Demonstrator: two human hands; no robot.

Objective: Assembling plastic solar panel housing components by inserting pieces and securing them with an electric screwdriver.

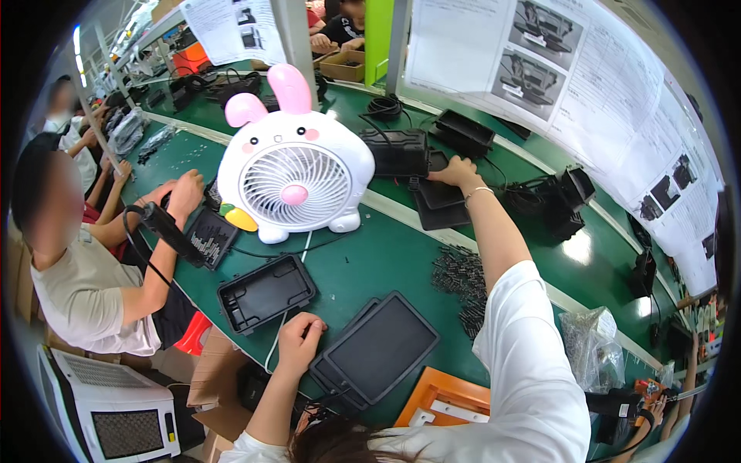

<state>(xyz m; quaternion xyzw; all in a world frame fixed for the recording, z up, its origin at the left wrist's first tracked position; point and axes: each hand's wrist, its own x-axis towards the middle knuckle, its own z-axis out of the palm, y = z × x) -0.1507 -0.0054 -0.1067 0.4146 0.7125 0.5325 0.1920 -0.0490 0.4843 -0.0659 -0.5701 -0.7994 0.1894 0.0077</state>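
Note:
My right hand [457,173] is stretched out to the far side of the green bench. Its fingers are bent over the edge of a flat black plastic lid [444,219], next to a black plastic housing [397,153] with a cable. My left hand [299,344] rests near the front edge with its fingers curled in; what is inside them, if anything, is hidden. Just beyond it lies an open black plastic case [266,292], hollow side up. To its right, rectangular black panels [382,347] are stacked. A heap of small black screws [459,282] lies by my right forearm.
A white rabbit-shaped fan [297,174] stands mid-bench. Printed sheets [563,69] hang at the upper right. At left, a co-worker [93,255] sits by a tray of small parts [210,238] and a hanging black tool [171,234]. An orange fixture [440,395] and a plastic bag [593,347] lie nearby.

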